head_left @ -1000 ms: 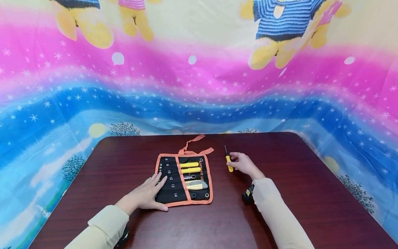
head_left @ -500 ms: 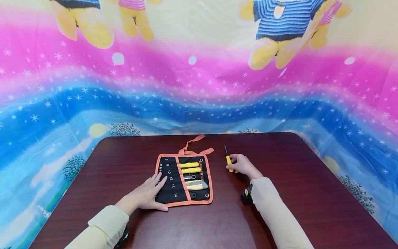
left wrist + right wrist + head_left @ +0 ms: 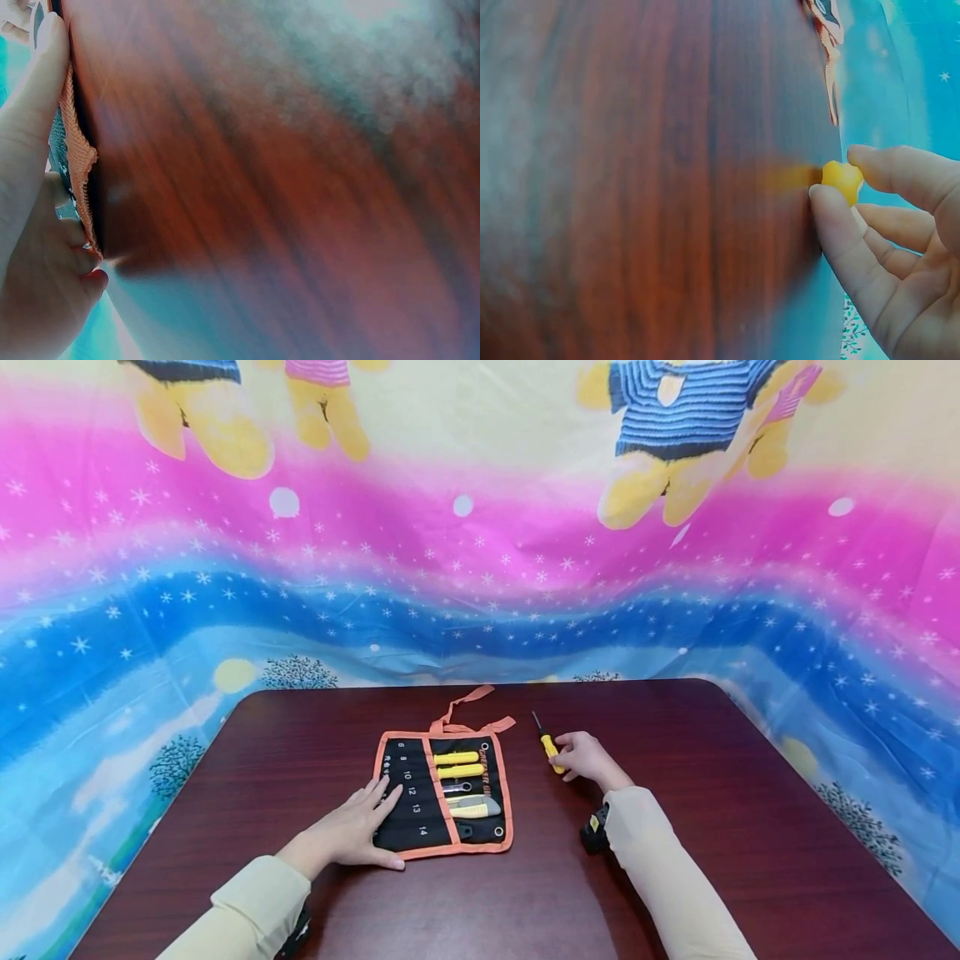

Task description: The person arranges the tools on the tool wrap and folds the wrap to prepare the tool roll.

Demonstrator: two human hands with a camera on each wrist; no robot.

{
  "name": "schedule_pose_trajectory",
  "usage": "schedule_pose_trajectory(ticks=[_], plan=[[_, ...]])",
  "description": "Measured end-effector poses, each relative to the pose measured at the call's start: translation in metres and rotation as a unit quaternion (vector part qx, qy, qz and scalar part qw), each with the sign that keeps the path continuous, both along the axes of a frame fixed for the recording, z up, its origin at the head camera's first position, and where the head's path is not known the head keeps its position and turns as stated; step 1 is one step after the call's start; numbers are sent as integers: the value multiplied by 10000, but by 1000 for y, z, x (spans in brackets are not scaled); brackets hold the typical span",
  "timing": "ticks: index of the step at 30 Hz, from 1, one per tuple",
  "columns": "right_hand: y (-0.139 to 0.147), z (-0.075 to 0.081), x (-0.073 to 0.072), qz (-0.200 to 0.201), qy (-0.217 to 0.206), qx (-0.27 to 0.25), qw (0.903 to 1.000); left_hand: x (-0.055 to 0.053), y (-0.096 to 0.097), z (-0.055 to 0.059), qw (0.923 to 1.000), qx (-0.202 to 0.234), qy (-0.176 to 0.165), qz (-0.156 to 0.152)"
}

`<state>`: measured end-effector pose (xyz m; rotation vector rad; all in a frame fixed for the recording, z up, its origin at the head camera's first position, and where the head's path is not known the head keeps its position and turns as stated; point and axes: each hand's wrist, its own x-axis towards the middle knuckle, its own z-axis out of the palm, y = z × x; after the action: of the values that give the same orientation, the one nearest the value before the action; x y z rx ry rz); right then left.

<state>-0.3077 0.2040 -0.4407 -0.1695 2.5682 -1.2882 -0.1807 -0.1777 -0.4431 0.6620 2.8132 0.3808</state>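
My left hand [image 3: 356,827] rests with spread fingers on the left part of a black tool pouch [image 3: 435,818] with orange trim. Its thumb lies along the near edge, as the left wrist view also shows. Right of the pouch, my right hand [image 3: 588,757] pinches a screwdriver [image 3: 549,747] by its yellow handle, the shaft pointing away and slightly left. In the right wrist view only the handle's end [image 3: 842,180] shows, between thumb and forefinger. Pouch pockets hold two yellow handles [image 3: 459,772], a wrench [image 3: 459,787] and a utility knife [image 3: 477,807].
Orange ties [image 3: 467,714] trail from the pouch's far edge onto the dark wooden table [image 3: 517,902]. A printed cloth [image 3: 480,577] hangs behind and around the table. A dark item [image 3: 465,832] sits in the lowest pocket.
The screwdriver has turned in my right hand, its tip swinging to the left. The right hand shifted slightly nearer at first. My left hand and the pouch look unmoved.
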Motion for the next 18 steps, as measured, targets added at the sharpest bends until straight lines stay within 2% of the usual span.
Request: schedule_pose_trajectory(ticks=[7, 18], plan=[[0, 5, -1, -41, -38, 16, 10000, 0, 0, 1, 10000, -8, -32, 4], [-4, 27, -11, 49, 345, 65, 9994, 0, -1, 1, 10000, -5, -33, -16]])
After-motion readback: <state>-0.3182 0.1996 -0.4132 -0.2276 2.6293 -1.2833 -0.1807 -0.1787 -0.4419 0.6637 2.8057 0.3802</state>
